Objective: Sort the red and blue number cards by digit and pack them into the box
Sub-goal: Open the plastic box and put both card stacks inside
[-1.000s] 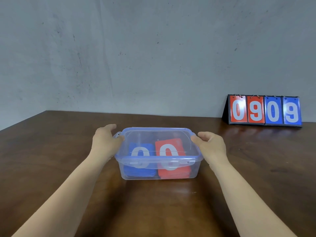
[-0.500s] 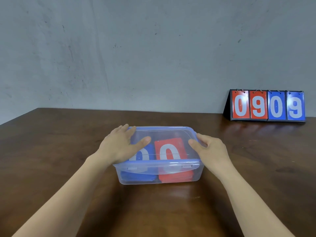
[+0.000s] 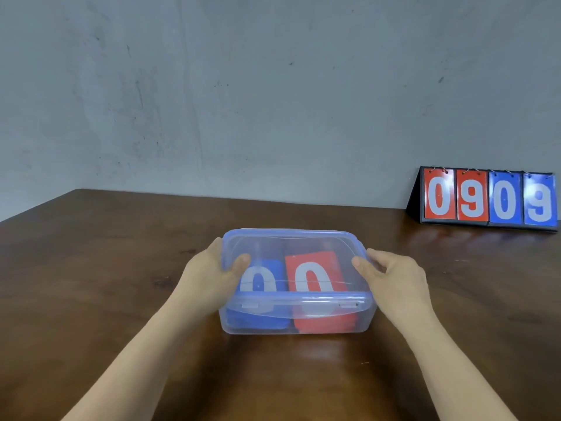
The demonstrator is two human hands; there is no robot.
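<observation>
Clear box [image 3: 299, 325] mid tabletop [image 3: 91, 268], lid [image 3: 288, 246] on. Gripping lid ends: left hand [image 3: 209, 275], right hand [image 3: 394, 278], thumbs on top, fingers curled round rim, mostly hidden. Inside, blue cards [image 3: 258, 282] beside red cards [image 3: 312, 273], top digits 0, lower stacks blurred by plastic.

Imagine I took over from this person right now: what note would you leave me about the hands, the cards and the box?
Left hand: grips the left end of the box, thumb on the lid.
Right hand: grips the right end, thumb on the lid.
Things: blue cards and red cards lie side by side inside the box, a 0 atop each; the box stands on the table.
Done: cards packed, lid on.
Left: probably press the lid down all round; whether its clips are shut I cannot tell.
</observation>
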